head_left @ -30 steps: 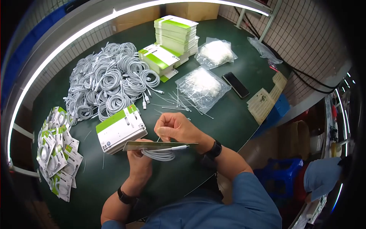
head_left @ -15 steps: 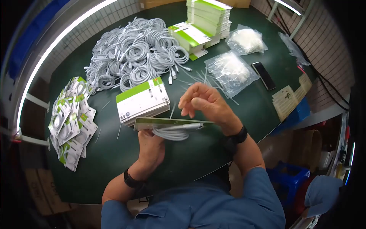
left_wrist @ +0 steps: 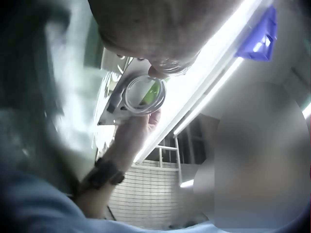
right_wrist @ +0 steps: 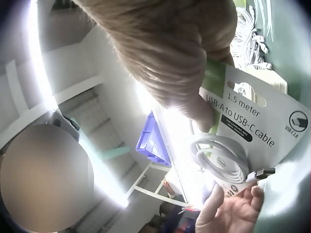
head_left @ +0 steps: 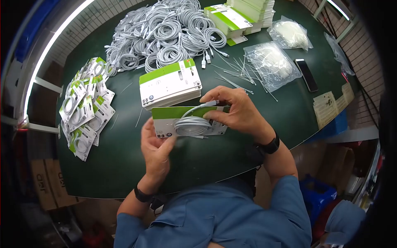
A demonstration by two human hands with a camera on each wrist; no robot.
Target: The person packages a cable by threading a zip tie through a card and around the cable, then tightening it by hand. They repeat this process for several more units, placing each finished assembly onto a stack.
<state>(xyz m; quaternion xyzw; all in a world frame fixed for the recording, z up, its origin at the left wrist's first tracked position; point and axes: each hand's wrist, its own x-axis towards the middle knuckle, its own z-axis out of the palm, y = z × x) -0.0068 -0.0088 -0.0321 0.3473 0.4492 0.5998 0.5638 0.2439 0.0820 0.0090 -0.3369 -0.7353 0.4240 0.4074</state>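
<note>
A white and green cardboard packaging card point(head_left: 163, 124) with a coiled white USB cable point(head_left: 192, 126) on its face is held up between both hands. My left hand point(head_left: 157, 151) grips the card's left end, thumb in front at the lower edge. At the right end, my right hand point(head_left: 242, 111) pinches the card and the cable's upper plug end, thumb in front. In the right wrist view the printed card point(right_wrist: 279, 109) reads "USB-A to USB-C cable", and a metal plug point(right_wrist: 262, 174) sticks out beside the coil. The left wrist view shows the coil point(left_wrist: 146, 97) beneath the hand.
A stack of cards point(head_left: 169, 84) stands just beyond the hands. Behind it lies a big heap of coiled cables point(head_left: 161, 37). Carded cables point(head_left: 84, 109) are piled at left. Loose zip ties point(head_left: 244, 76), bags of ties point(head_left: 271, 66) and a phone point(head_left: 306, 75) lie at right.
My right hand has come from behind the card, fingers loosening, round to its right end, which it now pinches. The card has tilted so its printed face shows. The head view has shifted.
</note>
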